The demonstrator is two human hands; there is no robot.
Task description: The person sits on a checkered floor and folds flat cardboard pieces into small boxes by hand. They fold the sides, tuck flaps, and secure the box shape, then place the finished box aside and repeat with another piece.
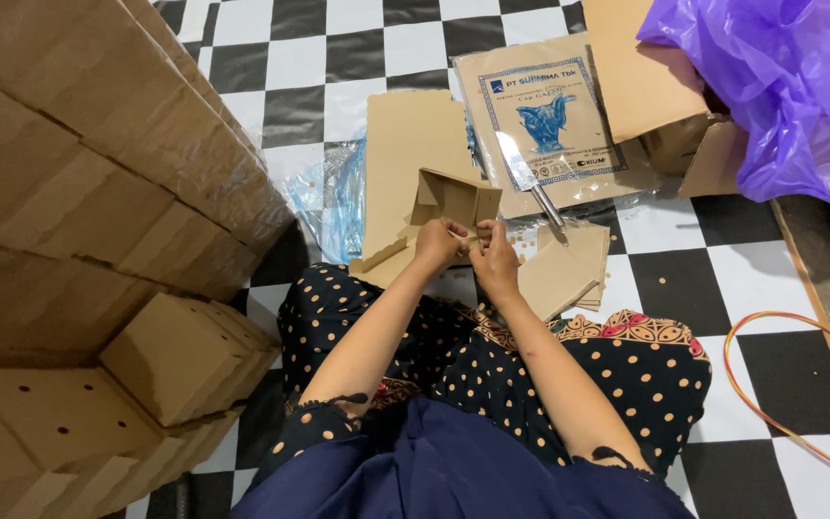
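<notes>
A: What are the hands on?

B: Both meet on a small half-folded cardboard box (453,200), held just above the person's lap, over the checkered floor (684,288). The left hand (437,242) has its grip pinching the lower edge of the box, fingers curled in. The right hand (495,259) is touching it from the other side, thumb and fingers pressed together on a flap

A: And under the box?

B: A flat cardboard sheet (405,163) lies on the floor beneath it, partly over a crumpled blue plastic bag (333,197). Just beside the right hand sits a low pile of flat cardboard pieces (564,274)

A: Anything sharp about?

B: A knife (528,178) rests on a flat brown packet with a blue picture (549,115), blade toward the far side, handle pointing at the pile

A: The far right corner?

B: An open cardboard carton (655,96) with a purple plastic bag (780,77) spilling over it. A striped cord (770,384) loops along the right edge of the floor

A: Left side?

B: Stacks of finished cardboard boxes (98,240), some with small round holes, stand close against the person's knee
</notes>
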